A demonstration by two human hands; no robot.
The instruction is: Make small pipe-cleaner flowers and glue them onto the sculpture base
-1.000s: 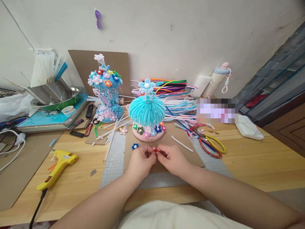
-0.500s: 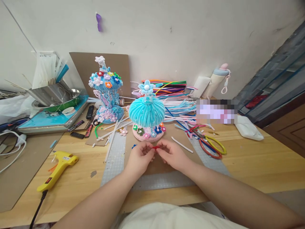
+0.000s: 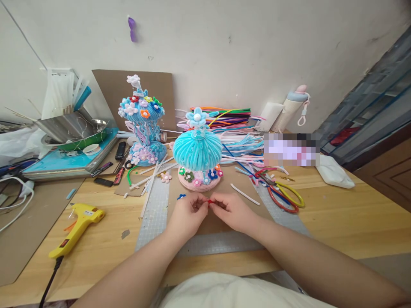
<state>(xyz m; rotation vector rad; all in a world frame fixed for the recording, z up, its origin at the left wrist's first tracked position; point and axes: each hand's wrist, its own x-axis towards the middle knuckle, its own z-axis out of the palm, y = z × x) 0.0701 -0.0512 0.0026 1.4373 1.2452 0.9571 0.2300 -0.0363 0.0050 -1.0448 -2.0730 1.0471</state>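
Both hands shaping a small red fuzzy pipe-cleaner piece, lower centre of frame.

Left hand (image 3: 188,216) and right hand (image 3: 233,209) meet over the grey gridded cutting mat (image 3: 154,218), thumb and forefinger of each pinching the red pipe-cleaner piece (image 3: 209,201) between them. Judged a bending step, which calls for a fine, steady pinch at both ends. Just beyond stands the turquoise domed pipe-cleaner model (image 3: 197,149). Upper left, a green-rimmed metal bowl (image 3: 96,134) holds a tilted steel tray and thin wire; other contents unclear.

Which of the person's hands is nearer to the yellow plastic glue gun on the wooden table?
Left. The left hand sits right of the yellow plastic glue gun, apart from it; the right hand lies farther right, beyond the left hand.
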